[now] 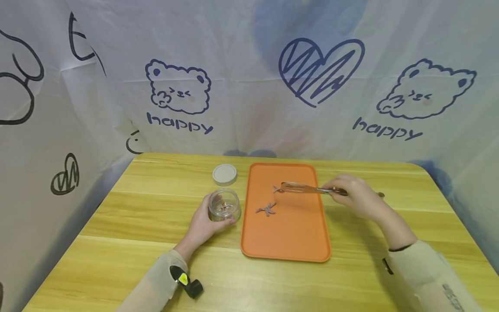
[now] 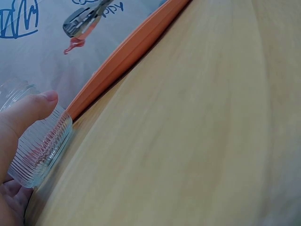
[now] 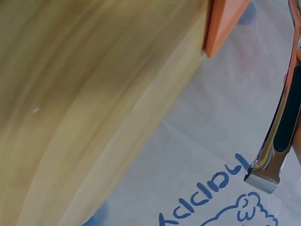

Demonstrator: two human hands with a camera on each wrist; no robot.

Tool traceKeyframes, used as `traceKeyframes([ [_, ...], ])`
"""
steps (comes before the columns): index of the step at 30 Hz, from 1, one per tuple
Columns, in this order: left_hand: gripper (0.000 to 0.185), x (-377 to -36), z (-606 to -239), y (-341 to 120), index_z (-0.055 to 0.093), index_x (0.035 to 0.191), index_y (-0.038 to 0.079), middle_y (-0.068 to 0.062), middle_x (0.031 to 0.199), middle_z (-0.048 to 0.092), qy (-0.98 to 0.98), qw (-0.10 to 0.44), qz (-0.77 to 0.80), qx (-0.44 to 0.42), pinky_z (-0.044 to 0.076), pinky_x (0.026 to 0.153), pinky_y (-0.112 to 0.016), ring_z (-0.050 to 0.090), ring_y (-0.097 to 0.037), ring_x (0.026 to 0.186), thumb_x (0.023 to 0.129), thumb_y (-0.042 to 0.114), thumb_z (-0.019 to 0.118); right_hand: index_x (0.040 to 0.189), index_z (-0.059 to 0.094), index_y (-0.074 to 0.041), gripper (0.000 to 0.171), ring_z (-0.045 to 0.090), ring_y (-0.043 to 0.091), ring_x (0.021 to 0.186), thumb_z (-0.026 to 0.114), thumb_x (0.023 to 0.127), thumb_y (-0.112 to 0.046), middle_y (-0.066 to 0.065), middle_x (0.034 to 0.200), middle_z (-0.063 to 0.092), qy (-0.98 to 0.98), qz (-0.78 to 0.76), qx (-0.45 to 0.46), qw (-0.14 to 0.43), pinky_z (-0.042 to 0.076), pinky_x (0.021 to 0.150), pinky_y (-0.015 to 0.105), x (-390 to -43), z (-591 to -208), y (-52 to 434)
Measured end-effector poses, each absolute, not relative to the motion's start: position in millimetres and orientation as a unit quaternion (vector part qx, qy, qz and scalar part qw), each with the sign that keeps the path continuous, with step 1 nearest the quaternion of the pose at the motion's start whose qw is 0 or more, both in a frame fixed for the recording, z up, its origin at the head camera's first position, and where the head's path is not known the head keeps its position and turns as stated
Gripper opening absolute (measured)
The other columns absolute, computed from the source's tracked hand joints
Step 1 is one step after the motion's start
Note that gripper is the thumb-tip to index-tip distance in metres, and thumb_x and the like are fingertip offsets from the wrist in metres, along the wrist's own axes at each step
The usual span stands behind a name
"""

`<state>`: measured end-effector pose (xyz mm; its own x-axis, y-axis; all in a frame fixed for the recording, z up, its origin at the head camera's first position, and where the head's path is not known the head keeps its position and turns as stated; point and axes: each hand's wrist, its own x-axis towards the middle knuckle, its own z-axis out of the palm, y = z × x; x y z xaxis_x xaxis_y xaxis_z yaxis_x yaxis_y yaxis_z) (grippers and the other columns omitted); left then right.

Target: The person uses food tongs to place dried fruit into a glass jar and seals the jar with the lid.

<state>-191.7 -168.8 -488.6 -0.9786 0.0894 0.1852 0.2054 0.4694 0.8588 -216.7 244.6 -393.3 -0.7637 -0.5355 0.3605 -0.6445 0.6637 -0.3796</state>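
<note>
My left hand (image 1: 205, 223) grips a clear glass jar (image 1: 224, 212), thumb along its near side. A few small brownish-pink pieces show inside the jar; its ribbed wall (image 2: 44, 146) fills the lower left of the left wrist view. In my right hand (image 1: 356, 195) are metal tongs (image 1: 302, 187) with dark grip inlays (image 3: 288, 110). Held over the orange tray (image 1: 290, 238), their tips pinch a small, thin, twisted pinkish piece (image 2: 74, 44). Below and left of the tips, a small heap of similar thin pieces (image 1: 267, 209) lies on the tray.
A round white lid (image 1: 225, 174) lies on the wooden table (image 1: 148, 216) behind the jar. The tray's left rim runs close beside the jar. Behind the table's far edge hangs a white cloth (image 1: 245, 99) with blue drawings.
</note>
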Motion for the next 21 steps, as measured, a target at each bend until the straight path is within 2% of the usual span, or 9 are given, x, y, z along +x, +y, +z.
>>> traceKeyframes([
  [11,0.095,-192,-488,-169,0.038,0.141,0.012,-0.01,0.136,0.051,-0.855,0.055,-0.508,-0.087,0.032,0.109,-0.044,0.045,-0.027,0.126,0.064,0.031,0.09,0.1,0.072,-0.007,0.019,0.054,0.013,0.074,0.07,0.083,0.001,0.002,0.09,0.065,-0.894,0.251,0.349,0.13,0.048,0.06,0.031,-224,-379,210],
  [21,0.097,-191,-487,-169,0.037,0.142,0.011,-0.009,0.137,0.05,-0.86,0.055,-0.501,-0.082,0.031,0.109,-0.045,0.044,-0.028,0.127,0.063,0.033,0.09,0.099,0.072,-0.007,0.016,0.058,0.017,0.083,0.07,0.085,0.0,0.003,0.094,0.065,-0.874,0.267,0.388,0.114,0.052,0.068,0.03,-228,-369,160],
])
